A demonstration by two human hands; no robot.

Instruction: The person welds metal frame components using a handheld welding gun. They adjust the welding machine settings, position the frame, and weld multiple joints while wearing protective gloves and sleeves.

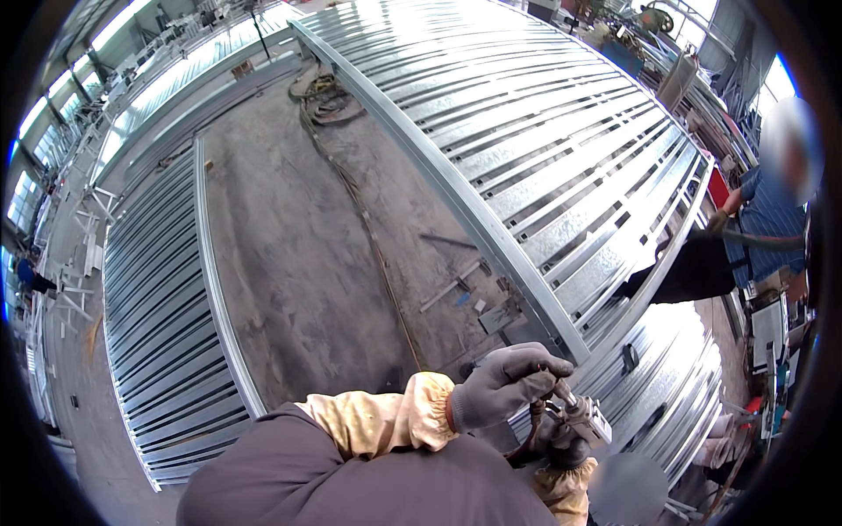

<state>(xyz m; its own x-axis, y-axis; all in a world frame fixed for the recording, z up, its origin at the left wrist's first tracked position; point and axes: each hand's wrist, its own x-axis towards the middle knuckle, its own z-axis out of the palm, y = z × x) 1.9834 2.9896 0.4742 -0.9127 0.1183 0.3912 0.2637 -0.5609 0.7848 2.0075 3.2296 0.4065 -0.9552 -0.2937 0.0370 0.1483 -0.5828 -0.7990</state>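
Observation:
My left hand [509,387], in a grey glove with a yellow cuff, is closed, its fingertips pinched together at the end of a silver metal tool [589,422]. What the fingertips pinch is too small to make out. Below it, my right hand [568,452] is wrapped round the tool's body, partly hidden by it. A thin brown hose [526,445] runs down beside the tool. Just beyond my hands is the near corner of a large slatted metal frame [491,230], with shiny galvanised slats.
Another slatted panel [171,333] lies to the left. A cable [351,188] crosses the concrete floor to a coiled hose [326,98]. Metal scraps [452,285] lie near the frame's edge. A co-worker [767,223] in a blue shirt stands at the right, beside stacked metal strips [671,377].

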